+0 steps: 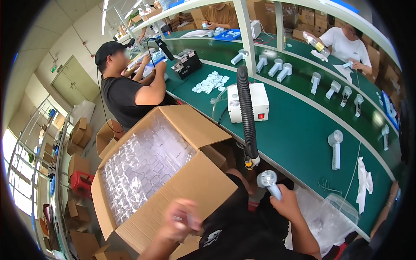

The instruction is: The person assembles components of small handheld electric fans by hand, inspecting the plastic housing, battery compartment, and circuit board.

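Note:
My right hand [287, 203] is closed around the handle of a small light-blue handheld fan [268, 178], its round head tilted up and to the left. To the left, my left hand [178, 222] hovers by the front flap of a large open cardboard box [195, 182]. Motion smears its fingers, so whether it holds anything is unclear. Inside the box are rows of clear plastic packaging trays [145, 162]. Above the fan hangs a black corrugated hose [246, 112] with a yellow-and-white end fitting [250, 163].
A white box-shaped device [258, 102] with a red switch stands on the green workbench [299, 125]. Another handheld fan [335, 149] stands at right, near a white cloth [364, 184]. More fans line the conveyor [323, 102]. Small pale parts [211, 82] lie near a co-worker [130, 86].

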Tool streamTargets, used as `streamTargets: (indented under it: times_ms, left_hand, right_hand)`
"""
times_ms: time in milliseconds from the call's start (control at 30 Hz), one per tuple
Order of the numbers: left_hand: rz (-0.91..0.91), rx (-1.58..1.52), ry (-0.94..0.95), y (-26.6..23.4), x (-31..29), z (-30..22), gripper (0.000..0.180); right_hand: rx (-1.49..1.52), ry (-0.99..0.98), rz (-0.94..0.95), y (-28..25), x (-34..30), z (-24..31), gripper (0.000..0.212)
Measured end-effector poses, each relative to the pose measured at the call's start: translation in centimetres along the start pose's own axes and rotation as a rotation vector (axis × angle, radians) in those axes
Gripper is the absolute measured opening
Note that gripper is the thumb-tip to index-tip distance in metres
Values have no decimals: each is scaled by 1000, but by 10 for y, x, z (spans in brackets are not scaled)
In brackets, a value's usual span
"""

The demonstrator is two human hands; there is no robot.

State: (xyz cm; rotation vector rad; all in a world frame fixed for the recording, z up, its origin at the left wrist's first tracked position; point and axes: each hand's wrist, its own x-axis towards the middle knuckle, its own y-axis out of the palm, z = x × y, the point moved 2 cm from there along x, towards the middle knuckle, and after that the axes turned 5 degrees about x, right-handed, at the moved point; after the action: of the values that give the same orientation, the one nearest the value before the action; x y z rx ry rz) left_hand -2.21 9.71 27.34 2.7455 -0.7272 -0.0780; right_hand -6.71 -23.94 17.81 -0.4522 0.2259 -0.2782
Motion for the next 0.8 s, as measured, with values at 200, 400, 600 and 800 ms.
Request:
streamTargets:
  times_ms: [200, 400, 600, 800]
  left_hand:
    - [291, -430, -368, 61, -8, 126, 71]
    - [378, -238, -409, 60, 0, 119, 62]
    - [388, -25, -305, 56, 15, 136, 57]
    - [279, 242, -117, 50, 50, 164, 41]
  right_hand:
    - [22, -105, 254, 38, 89, -16, 20]
    - [464, 153, 403, 61, 115, 2, 20]
    - [512, -19, 322, 68, 125, 12, 20]
    - [344, 38, 49, 25, 33, -54, 34]
